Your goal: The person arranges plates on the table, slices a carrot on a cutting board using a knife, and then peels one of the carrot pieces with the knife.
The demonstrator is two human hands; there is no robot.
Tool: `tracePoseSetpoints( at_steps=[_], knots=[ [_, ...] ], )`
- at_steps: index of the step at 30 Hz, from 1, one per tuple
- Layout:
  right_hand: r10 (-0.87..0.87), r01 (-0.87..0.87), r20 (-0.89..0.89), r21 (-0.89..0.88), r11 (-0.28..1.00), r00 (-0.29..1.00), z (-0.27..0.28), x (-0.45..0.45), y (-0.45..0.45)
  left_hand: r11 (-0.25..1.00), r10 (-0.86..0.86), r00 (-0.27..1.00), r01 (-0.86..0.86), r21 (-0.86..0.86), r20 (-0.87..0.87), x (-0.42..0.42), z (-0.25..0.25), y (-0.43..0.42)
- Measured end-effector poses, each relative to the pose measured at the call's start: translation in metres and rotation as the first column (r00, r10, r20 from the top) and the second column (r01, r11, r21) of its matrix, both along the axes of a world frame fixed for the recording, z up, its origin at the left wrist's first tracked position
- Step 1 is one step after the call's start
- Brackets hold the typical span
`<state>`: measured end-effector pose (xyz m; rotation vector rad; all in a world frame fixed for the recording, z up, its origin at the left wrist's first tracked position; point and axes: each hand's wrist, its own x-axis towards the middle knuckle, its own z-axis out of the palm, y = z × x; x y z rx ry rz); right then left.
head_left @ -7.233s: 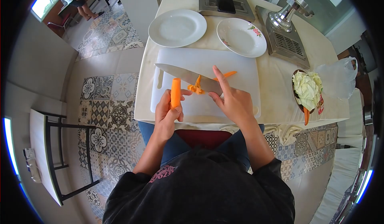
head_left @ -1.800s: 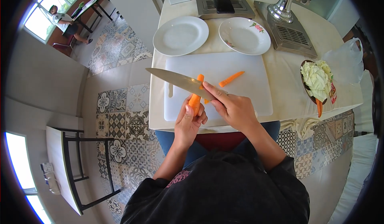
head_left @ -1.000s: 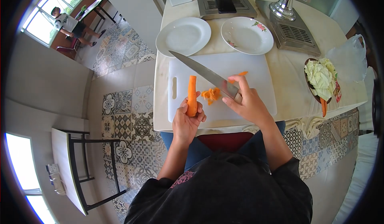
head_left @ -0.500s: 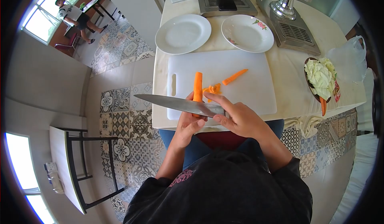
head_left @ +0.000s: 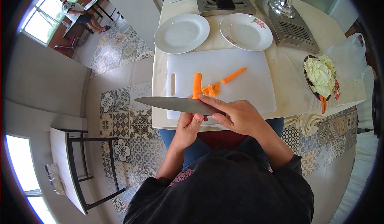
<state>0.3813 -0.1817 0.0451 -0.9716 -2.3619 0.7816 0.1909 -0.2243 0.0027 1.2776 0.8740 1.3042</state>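
My left hand (head_left: 187, 127) is closed around the lower end of a peeled carrot (head_left: 197, 84), which points away from me above the near edge of the white cutting board (head_left: 232, 64). In my right hand (head_left: 242, 118) is a large knife (head_left: 168, 104), its broad blade lying crosswise over the carrot and pointing left. The right index finger stretches along the back of the blade. Part of the carrot and the knife handle are hidden. On the board lie orange carrot peelings (head_left: 211, 89) and a thin carrot piece (head_left: 234, 75).
Behind the board stand a white plate (head_left: 182, 34) and a flower-patterned plate (head_left: 246, 32). Metal stands (head_left: 288, 30) and a phone (head_left: 224, 1) are farther back. Cabbage leaves (head_left: 320, 76) fill a dish at right, beside a plastic bag (head_left: 348, 58). A person (head_left: 74, 12) sits far left.
The knife blade has turned so its broad side faces up more, and my left thumb has shifted up against it. The person in the background has moved slightly right.
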Motion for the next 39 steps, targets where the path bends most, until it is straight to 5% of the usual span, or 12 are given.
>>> tracePoseSetpoints(
  at_steps=[7, 12, 24, 27, 30, 33, 36, 39],
  knots=[
    [-0.091, 0.094, -0.021, 0.198, 0.976, 0.996, -0.014, -0.006, 0.004, 0.994, 0.047, 0.999, -0.045, -0.099, 0.023, 0.003, 0.001, 0.002],
    [-0.12, 0.12, -0.015, 0.266, 0.957, 0.993, -0.02, -0.01, 0.009, 0.973, 0.066, 0.978, -0.019, -0.23, 0.196, 0.004, 0.004, 0.004],
    [-0.229, 0.221, 0.048, 0.131, 0.966, 0.972, -0.019, -0.013, 0.013, 0.953, 0.084, 0.975, -0.02, -0.303, 0.203, 0.005, 0.012, 0.005],
    [-0.239, 0.251, -0.141, 0.069, 0.966, 0.961, -0.017, -0.001, 0.026, 0.953, 0.074, 0.976, -0.009, -0.304, 0.204, 0.005, 0.017, 0.003],
    [-0.22, 0.208, -0.044, -0.195, 0.959, 0.975, 0.001, 0.003, 0.024, 0.949, 0.06, 0.965, 0.024, -0.313, 0.256, 0.001, 0.015, 0.002],
    [-0.167, 0.153, -0.295, -0.07, 0.986, 0.941, -0.014, 0.001, 0.025, 0.953, 0.076, 0.956, 0.014, -0.304, 0.282, 0.0, 0.016, 0.007],
    [-0.103, 0.091, -0.121, -0.101, 0.991, 0.987, -0.007, 0.009, 0.022, 0.947, 0.104, 0.956, -0.012, -0.32, 0.274, -0.003, 0.015, 0.008],
    [-0.088, 0.092, -0.139, 0.024, 0.995, 0.986, -0.014, 0.012, 0.024, 0.938, 0.135, 0.957, -0.04, -0.345, 0.256, -0.005, 0.01, 0.009]
  ],
)
